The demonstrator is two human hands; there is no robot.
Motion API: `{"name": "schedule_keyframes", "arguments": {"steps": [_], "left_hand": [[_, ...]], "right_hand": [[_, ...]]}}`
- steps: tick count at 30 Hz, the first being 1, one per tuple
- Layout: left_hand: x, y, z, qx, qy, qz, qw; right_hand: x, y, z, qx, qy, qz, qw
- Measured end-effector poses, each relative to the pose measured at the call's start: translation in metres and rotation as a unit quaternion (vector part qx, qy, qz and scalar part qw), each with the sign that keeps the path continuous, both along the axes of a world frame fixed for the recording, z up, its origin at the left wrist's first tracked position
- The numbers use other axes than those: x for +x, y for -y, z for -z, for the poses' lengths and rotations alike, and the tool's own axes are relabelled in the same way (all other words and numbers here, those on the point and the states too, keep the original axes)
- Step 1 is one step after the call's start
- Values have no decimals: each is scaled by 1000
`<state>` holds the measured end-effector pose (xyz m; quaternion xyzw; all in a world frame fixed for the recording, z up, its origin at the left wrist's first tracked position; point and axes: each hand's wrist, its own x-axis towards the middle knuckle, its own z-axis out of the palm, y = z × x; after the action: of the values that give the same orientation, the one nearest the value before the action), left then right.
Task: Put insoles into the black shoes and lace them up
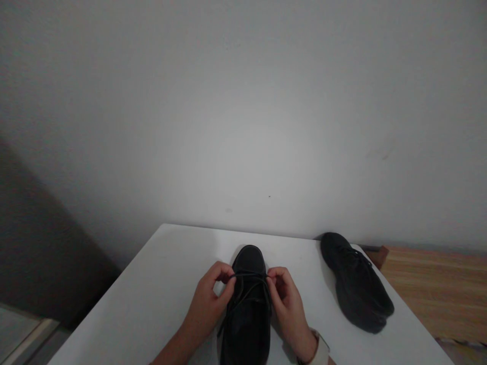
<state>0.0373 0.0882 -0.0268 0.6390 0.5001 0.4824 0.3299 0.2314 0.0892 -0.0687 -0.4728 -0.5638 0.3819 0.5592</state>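
Note:
A black lace-up shoe [249, 259] stands on the white table, its toe pointing away from me toward the wall. My left hand [213, 294] is at the left side of the shoe, thumb and forefinger pinched on the black shoelace [249, 275]. On the opposite side my right hand [286, 300] also pinches the lace between thumb and fingertips. Between the two hands the lace runs across the front of the shoe, with looser strands over the tongue. A pale band circles my right wrist. The heel end of the shoe is cut off by the frame's bottom edge.
A second black lace-up shoe [357, 284] lies on the right side of the white table [160, 289], close to its edge. A pale wall [243, 126] rises behind the table. Beyond the right edge is a wood-grain surface [437, 289].

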Motion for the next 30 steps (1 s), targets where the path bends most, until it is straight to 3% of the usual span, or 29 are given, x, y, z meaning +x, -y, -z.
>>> {"name": "schedule_keyframes", "arguments": {"steps": [13,30], "left_hand": [[-3,-3,2,12,-10,-24,1000],[-3,-4,5,-27,26,-11,999]], "right_hand": [[4,-1,-4,17,79,5,997],[1,-2,-5,-11,-39,16,999]]}}
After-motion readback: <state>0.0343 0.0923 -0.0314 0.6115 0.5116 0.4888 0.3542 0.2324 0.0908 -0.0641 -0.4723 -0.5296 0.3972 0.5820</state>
